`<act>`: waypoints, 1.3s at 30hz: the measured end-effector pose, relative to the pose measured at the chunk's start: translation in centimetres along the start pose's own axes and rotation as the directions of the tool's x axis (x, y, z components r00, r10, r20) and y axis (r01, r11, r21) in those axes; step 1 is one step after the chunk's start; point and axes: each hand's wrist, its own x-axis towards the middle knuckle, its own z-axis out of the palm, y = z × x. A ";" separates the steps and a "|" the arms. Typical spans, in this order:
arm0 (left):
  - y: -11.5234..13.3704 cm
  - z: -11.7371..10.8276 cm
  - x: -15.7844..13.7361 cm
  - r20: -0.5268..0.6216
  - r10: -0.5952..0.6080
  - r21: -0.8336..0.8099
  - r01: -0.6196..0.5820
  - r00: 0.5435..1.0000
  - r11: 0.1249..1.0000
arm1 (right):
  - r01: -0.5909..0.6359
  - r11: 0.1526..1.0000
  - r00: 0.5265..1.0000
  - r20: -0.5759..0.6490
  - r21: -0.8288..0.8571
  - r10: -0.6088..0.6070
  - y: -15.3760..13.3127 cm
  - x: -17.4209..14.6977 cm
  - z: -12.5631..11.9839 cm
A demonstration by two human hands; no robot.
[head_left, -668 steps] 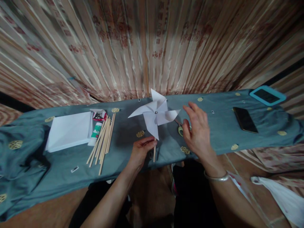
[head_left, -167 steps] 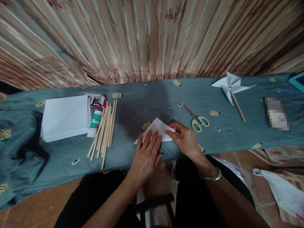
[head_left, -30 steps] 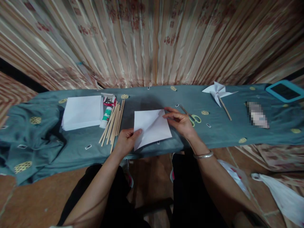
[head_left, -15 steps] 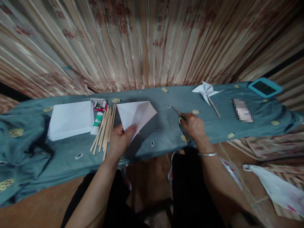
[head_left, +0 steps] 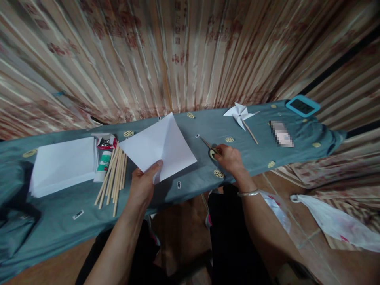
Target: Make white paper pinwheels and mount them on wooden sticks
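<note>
Between left fingers (head_left: pixel 154 167); white paper (head_left: pixel 150 144)

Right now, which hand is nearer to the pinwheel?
Right. The right hand, on the scissors, is a little to the left of the pinwheel and closer to the person; the left hand, holding the paper, is much farther left.

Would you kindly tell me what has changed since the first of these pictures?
The left hand let go of the pinwheel, which has moved to the right, and now holds a sheet of paper. The right hand, empty before, holds the scissors. The paper stack, sticks and glue stick stayed on the left.
</note>
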 end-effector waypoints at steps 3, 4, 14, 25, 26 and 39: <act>-0.4 0.3 0.3 -0.023 0.006 0.021 -0.006 1.000 1.000 | -0.007 0.982 1.000 0.011 0.188 0.005 0.1 0.5 -0.2; -0.4 0.4 0.4 -0.024 0.021 0.026 -0.021 0.999 0.999 | -0.006 0.969 1.000 0.016 0.246 0.003 0.0 0.6 -0.3; 1.1 0.5 1.2 -0.033 0.268 0.219 -0.255 0.963 0.942 | -0.255 0.017 0.959 0.255 0.967 -0.123 -2.9 -0.4 -0.3; 1.7 -1.8 3.1 0.210 0.548 0.759 -0.489 0.809 0.430 | -0.063 0.234 0.971 0.114 0.970 -0.212 -7.4 -3.7 1.1; 1.5 -1.7 3.1 0.204 0.537 0.752 -0.482 0.818 0.449 | -0.032 0.280 0.969 0.098 0.959 -0.226 -7.4 -3.9 1.8; -1.8 1.4 0.7 0.071 0.051 0.364 -0.074 0.996 0.928 | 0.143 0.831 0.989 -0.044 0.537 -0.141 -6.4 -3.5 3.5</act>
